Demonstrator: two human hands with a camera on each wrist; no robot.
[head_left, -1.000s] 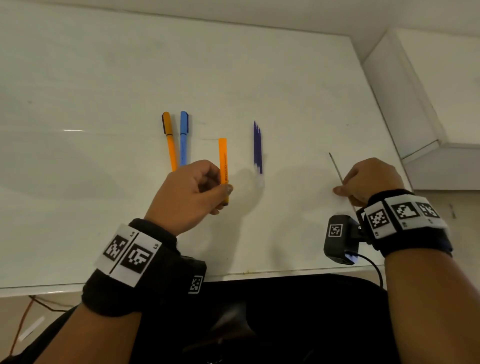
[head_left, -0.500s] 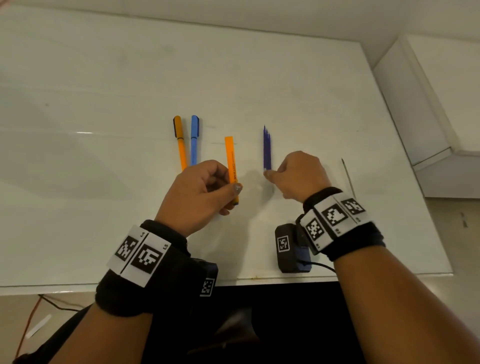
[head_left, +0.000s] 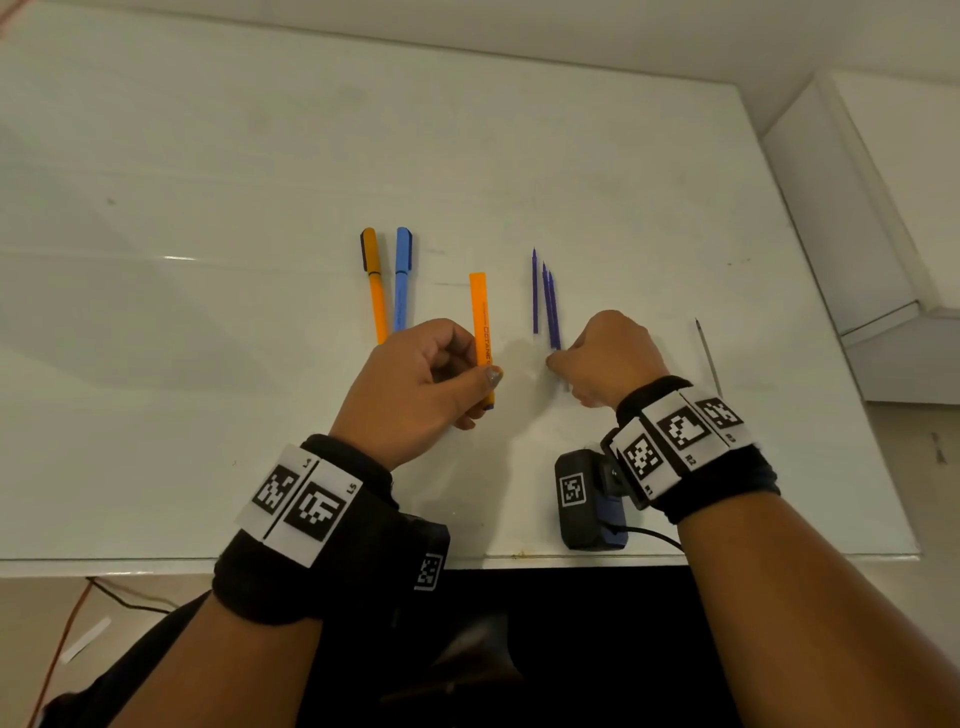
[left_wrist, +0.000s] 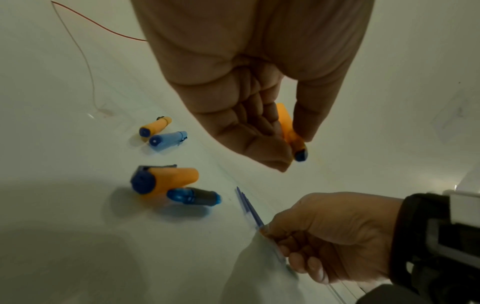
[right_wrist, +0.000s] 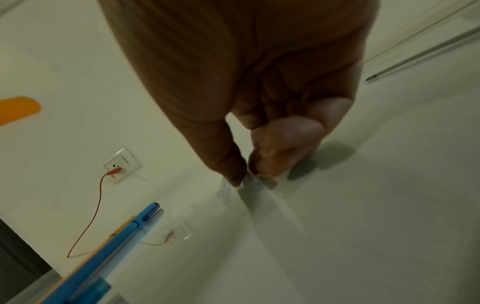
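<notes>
White glossy tabletop (head_left: 208, 395) w/ soft reflections, a plain white wall behind it, and a white cabinet (head_left: 883, 197) butting up on the right. The right wrist cam shows a wall socket (right_wrist: 122, 164) w/ a red wire (right_wrist: 94, 209) plugged in.

On the top, left to right:
- A capped orange pen (head_left: 375, 286) & a blue pen (head_left: 402, 278) lie side by side.
- Next comes the orange barrel (head_left: 481, 322).
- Then three blue refills (head_left: 544, 296), tips pointing away.
- Well off right, a thin grey refill (head_left: 707, 358) lies alone near the edge.

Below the left hand (head_left: 415, 384), hidden from the head cam, is an orange cap (left_wrist: 166, 180) w/ a dark-blue end. A small blue tip piece (left_wrist: 193, 197) touches it.

The left hand's fingers are curled, and thumb & fingertips hold the orange barrel by its near end, far end pointing away. This hand also covers the near ends of the two pens.

The right hand (head_left: 605, 358) sits low on the table. Thumb & forefinger are pinched tight on the near end of one of the blue refills, other fingers tucked under. That refill's length lies just beside the others. The hands are near each other, not touching.
</notes>
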